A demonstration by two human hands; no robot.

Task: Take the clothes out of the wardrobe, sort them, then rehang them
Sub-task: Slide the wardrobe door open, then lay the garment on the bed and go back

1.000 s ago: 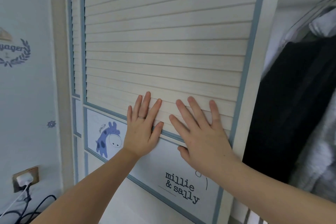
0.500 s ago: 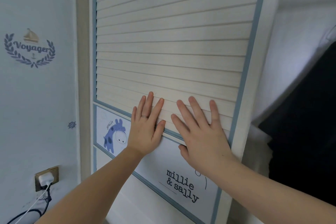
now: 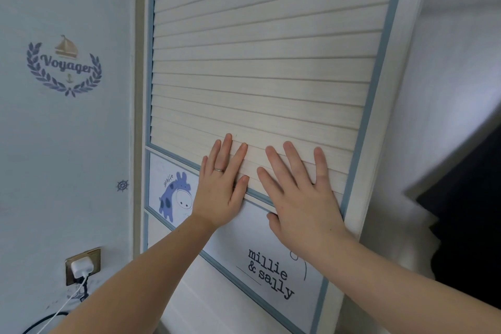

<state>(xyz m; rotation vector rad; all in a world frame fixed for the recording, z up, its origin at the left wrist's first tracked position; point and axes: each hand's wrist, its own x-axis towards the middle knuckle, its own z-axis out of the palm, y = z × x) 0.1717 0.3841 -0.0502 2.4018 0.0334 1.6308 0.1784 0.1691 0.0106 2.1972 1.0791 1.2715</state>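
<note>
A cream slatted sliding wardrobe door (image 3: 257, 62) with blue trim fills the middle of the view. My left hand (image 3: 221, 187), a ring on one finger, lies flat on its lower slats with fingers spread. My right hand (image 3: 301, 192) presses flat beside it, near the door's right frame. Neither hand holds anything. To the right of the door the wardrobe stands open, and a dark garment (image 3: 471, 211) hangs inside, blurred, with a pale fluffy one (image 3: 401, 238) in front of it.
The door's lower panel shows a blue giraffe picture (image 3: 176, 195) and the words "millie & sally". On the pale wall to the left are a "Voyager" sticker (image 3: 65, 65) and a socket with a white charger (image 3: 81, 266) and cables.
The door has slid to the left under both flat hands. More of the left wall shows now, and the opening on the right has shifted with the view.
</note>
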